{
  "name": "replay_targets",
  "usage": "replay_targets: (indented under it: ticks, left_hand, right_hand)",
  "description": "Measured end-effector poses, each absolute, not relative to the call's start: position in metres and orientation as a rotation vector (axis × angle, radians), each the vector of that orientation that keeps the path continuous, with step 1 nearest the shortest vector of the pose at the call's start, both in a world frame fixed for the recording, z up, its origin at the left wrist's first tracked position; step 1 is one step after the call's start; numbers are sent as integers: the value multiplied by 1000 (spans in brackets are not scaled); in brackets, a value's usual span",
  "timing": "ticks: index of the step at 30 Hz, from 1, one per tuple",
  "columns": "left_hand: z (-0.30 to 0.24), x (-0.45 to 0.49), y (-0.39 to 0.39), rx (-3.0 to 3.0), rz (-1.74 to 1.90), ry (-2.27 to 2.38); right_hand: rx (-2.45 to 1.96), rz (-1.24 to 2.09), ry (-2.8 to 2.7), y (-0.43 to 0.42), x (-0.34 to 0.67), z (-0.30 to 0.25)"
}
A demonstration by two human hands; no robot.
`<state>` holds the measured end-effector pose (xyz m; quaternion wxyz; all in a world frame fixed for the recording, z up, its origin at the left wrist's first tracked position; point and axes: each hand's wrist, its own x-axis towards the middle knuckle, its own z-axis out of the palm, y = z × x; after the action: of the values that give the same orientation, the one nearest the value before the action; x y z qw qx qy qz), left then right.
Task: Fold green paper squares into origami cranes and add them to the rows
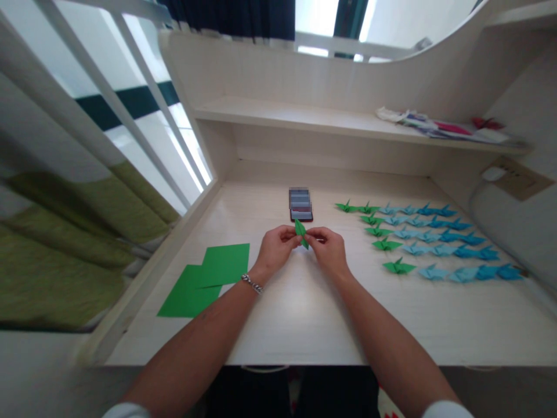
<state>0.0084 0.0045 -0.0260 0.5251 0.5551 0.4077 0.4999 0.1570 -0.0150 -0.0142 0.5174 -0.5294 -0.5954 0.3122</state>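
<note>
A small folded green paper piece (pixel 301 232) is held over the middle of the pale wooden desk (pixel 304 313). My left hand (pixel 277 248) pinches its left side, with a metal bracelet on that wrist. My right hand (pixel 329 247) pinches its right side. Both hands are closed on the paper, just in front of a phone (pixel 300 204) lying flat on the desk.
Flat green paper sheets (pixel 204 278) lie at the desk's left. Rows of finished paper cranes, green (pixel 383 244) and blue (pixel 444 238), fill the right side. A shelf above holds papers (pixel 435 126). A railing and window stand at left.
</note>
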Motion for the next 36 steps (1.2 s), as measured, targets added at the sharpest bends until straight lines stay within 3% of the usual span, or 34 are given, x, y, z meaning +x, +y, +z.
replay_targets:
  ticks: [36]
  left_hand:
    - [-18, 7, -2, 1666, 1320, 1334]
  right_hand:
    - [-1272, 752, -1434, -16, 152, -17]
